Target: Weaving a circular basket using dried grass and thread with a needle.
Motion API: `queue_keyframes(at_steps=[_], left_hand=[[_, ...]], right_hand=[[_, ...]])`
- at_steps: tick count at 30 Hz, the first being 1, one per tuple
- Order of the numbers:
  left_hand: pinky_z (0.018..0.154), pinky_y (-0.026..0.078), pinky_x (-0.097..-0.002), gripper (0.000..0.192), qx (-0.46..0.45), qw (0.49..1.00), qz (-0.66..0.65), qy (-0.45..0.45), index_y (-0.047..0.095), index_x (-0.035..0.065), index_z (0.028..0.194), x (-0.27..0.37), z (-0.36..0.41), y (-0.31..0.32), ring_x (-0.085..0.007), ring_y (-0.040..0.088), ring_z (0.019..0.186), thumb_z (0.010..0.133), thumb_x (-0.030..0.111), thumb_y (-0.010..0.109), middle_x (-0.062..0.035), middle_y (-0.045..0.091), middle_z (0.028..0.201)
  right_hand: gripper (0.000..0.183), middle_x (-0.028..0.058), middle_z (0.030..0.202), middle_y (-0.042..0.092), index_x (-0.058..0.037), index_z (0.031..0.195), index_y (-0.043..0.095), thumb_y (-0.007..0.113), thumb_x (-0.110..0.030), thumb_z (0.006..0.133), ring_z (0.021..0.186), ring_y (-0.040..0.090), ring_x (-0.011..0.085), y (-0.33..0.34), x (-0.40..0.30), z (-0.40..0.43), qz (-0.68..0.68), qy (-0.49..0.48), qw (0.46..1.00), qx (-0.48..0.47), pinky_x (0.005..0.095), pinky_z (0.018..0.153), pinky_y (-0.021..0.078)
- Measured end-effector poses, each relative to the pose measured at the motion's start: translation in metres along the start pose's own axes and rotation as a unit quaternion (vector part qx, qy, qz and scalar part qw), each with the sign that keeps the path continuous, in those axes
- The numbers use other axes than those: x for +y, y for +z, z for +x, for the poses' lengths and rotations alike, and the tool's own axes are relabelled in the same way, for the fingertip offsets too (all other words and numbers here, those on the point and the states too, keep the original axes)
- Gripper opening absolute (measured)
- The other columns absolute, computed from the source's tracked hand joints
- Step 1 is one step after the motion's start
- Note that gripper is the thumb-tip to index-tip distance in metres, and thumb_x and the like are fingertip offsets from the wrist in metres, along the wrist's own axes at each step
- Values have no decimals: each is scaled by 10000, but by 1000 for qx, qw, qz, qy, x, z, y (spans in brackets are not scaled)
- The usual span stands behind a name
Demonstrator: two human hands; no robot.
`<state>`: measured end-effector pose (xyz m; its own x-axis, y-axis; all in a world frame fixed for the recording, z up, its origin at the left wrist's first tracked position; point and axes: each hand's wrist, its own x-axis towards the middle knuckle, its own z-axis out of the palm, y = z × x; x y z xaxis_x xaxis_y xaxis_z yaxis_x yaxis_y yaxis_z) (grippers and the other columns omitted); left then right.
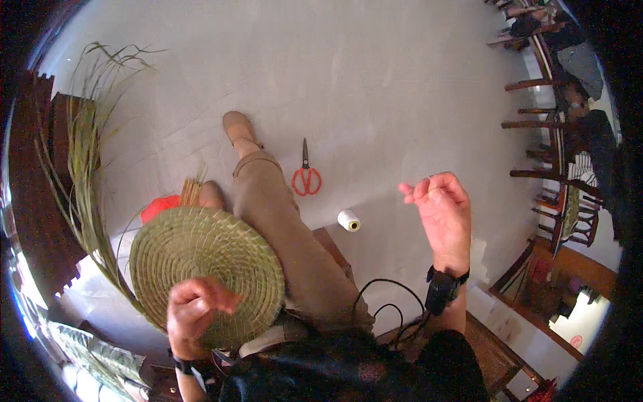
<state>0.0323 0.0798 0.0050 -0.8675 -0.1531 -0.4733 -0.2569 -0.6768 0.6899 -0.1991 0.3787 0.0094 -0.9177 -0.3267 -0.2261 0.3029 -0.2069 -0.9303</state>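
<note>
A round coiled mat of green grass (201, 251), stitched with pale thread, rests at my lap on the left, and long loose grass blades (90, 201) trail from its left edge. Over the mat's lower part is my left hand (198, 311), fingers curled; what its fingertips pinch is too small to tell. My right hand (442, 211) is raised away from the mat at the right, fingertips drawn together; any thread or needle there cannot be made out. Between my leg and that hand, a white thread spool (347, 220) lies on the floor. Red-handled scissors (306, 178) lie beyond it.
A red object (159, 206) and a bundle of cut stalks (191, 192) are beside my foot. Dark wooden furniture (30, 176) lines the left. Wooden chairs (532, 125) and people are at the far right. Black cables (392, 281) loop near my right wrist.
</note>
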Motion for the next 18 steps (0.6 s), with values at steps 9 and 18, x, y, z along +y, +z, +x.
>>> queue_keyframes(at_steps=[9,18], left_hand=[[845,431,-313,86,-87,988,76,-100,572,14,772,-28,-20,23,-194,574,900,837,71,572,-122,608,1021],[777,435,-248,144,131,987,65,-67,593,18,838,-45,-49,-6,-112,558,792,876,148,541,-35,629,827]], right_hand=[[35,-31,610,450,-61,860,488,520,-61,846,474,369,28,78,-40,-63,-14,118,988,-96,180,394,250],[39,-17,637,606,-57,792,617,638,-38,765,558,518,28,161,-61,-124,-304,-36,888,-344,205,504,434]])
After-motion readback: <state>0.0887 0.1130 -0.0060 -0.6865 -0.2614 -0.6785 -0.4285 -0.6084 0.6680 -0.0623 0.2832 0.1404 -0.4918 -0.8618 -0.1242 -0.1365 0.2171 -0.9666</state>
